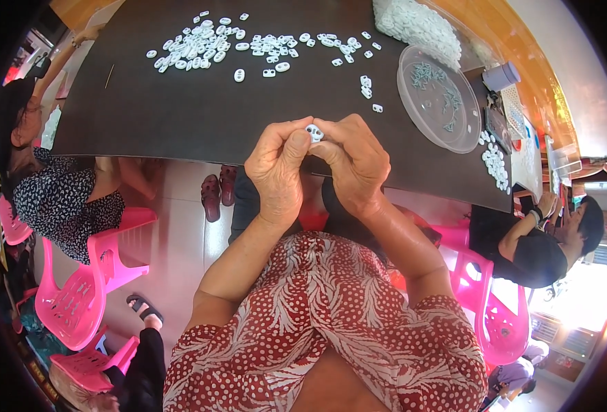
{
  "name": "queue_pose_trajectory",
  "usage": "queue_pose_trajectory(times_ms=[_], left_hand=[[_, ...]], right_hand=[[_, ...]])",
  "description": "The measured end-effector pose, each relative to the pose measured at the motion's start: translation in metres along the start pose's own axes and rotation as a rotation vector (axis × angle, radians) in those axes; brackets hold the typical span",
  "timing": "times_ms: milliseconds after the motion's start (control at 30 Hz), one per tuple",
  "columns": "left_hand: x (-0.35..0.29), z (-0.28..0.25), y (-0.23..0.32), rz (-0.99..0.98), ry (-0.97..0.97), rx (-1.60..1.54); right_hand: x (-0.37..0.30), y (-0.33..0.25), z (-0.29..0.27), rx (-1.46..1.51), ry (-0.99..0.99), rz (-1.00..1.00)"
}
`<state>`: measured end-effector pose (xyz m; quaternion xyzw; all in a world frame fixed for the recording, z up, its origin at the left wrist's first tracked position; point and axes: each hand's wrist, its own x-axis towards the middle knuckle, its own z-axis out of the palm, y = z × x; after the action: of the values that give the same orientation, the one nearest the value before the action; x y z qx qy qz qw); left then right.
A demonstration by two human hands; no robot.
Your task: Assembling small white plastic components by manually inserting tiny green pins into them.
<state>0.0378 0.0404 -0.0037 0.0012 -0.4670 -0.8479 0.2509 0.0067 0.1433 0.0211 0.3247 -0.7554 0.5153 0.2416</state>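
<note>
Between the fingertips of both hands, just over the table's near edge, is a small white plastic piece with dark round holes. My left hand pinches it from one side, thumb and forefinger pressed on it. From the other side my right hand grips the same piece, its thumb below and forefinger above. Fingers cover part of the piece. Beyond the hands lies a pile of similar white oval pieces, with smaller white rectangular pieces beside it. A few white pieces lie nearer, to the right.
A clear round tray of small grey-green screws stands right on the dark table. Behind it is a clear bag full of white pieces. More white pieces lie far right. People sit left and right; pink chairs stand around.
</note>
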Motion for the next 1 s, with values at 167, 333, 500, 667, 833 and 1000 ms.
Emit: queue_pose_trajectory(times_ms=[167, 333, 500, 667, 833, 1000], left_hand=[[0.001, -0.001, 0.002, -0.008, 0.013, -0.003], [-0.001, 0.005, 0.01, -0.039, 0.049, -0.038], [-0.004, 0.006, 0.012, -0.004, 0.032, -0.026], [-0.005, 0.009, 0.009, 0.074, 0.043, 0.026], [-0.007, 0.008, 0.004, 0.082, 0.053, 0.055], [-0.006, 0.004, -0.007, 0.114, 0.05, 0.11]], right_hand=[[0.002, -0.003, 0.0, -0.03, -0.043, 0.034], [0.0, -0.008, 0.007, -0.019, 0.011, 0.058], [0.0, -0.011, 0.012, -0.015, 0.052, 0.028], [0.002, -0.004, 0.013, -0.047, 0.066, -0.071], [0.0, 0.003, 0.016, -0.087, 0.098, -0.191], [0.0, 0.006, 0.015, -0.098, 0.082, -0.199]])
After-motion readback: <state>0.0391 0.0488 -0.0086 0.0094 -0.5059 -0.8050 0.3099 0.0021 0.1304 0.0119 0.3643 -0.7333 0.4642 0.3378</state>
